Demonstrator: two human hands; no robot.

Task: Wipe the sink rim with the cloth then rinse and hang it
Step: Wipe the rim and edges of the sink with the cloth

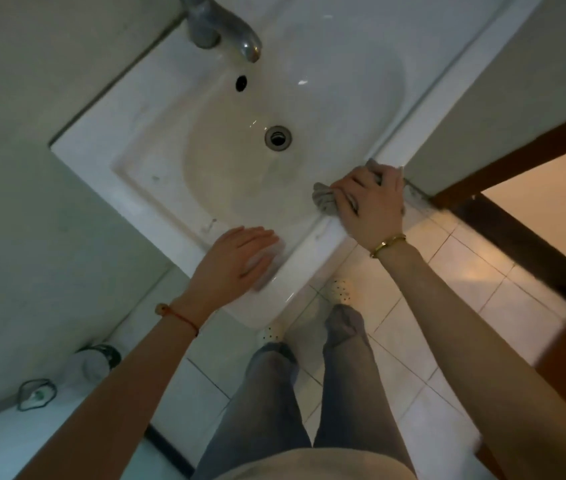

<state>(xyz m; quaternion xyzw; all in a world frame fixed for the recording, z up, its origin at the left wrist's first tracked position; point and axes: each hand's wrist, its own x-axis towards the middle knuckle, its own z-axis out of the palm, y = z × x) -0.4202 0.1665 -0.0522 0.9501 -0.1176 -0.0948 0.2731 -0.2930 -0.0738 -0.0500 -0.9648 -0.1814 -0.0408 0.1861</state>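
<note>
The crumpled grey cloth (323, 199) lies pressed on the front rim of the white ceramic sink (143, 174), at about four o'clock from the round metal drain (278, 139), close to where the rim meets the pale wall at the right. The right hand (370, 206) lies over it with fingers curled down around the fabric, grasping it against the rim; grey folds stick out at nine o'clock and at twelve o'clock of the hand. A thin gold bangle (387, 244) circles that wrist. The left hand (240, 259) rests flat and released on the front rim at about six o'clock from the drain, fingers together, holding nothing, well apart from the cloth. A red cord bracelet (179, 317) sits on its wrist. At twelve o'clock from the drain are a dark oval overflow hole (240, 83) and, beyond it, a dull chrome tap (222, 26) whose spout points over the basin. Below the sink is white tiled floor (465, 271).
</note>
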